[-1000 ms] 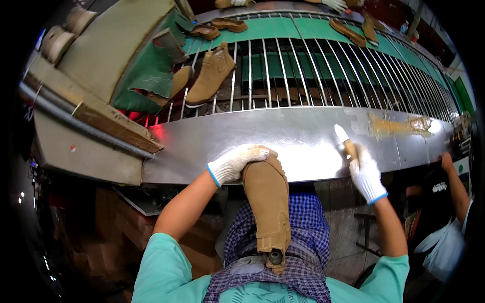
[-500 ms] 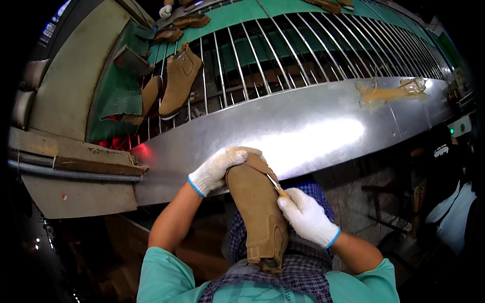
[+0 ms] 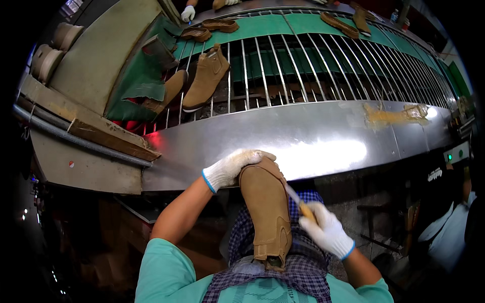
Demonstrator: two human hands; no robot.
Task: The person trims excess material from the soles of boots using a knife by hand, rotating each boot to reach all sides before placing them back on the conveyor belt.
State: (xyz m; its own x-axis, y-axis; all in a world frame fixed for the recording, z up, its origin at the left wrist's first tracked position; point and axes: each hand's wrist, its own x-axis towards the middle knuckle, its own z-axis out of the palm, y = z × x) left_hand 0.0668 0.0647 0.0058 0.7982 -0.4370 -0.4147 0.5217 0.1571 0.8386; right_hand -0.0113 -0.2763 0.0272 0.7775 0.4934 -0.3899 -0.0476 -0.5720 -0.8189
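A tan suede ankle boot (image 3: 265, 202) lies with its toe end away from me and its shaft against my checked apron (image 3: 243, 235). My left hand (image 3: 240, 165), in a white knit glove, is closed around the toe end at the brown sole (image 3: 270, 169). In my right hand (image 3: 327, 230), also gloved, is a knife-like tool (image 3: 307, 212) with a yellowish wooden handle. Its thin pale blade, smeared by motion, points up and left toward the boot's right side, near the sole edge. Whether the blade touches the boot I cannot tell.
Beyond the boot runs a shiny metal ledge (image 3: 217, 141), then a rack of metal rods (image 3: 283, 70). Another tan boot (image 3: 206, 78) stands on the rods, near a green-flapped machine (image 3: 136, 91). Loose soles (image 3: 220, 25) lie on the far green strip; a co-worker's gloved hand (image 3: 188, 13) is behind.
My right hand has drawn the tool down and right, away from the sole edge. My left hand still grips the toe. The view has shifted, with more of the far side showing.
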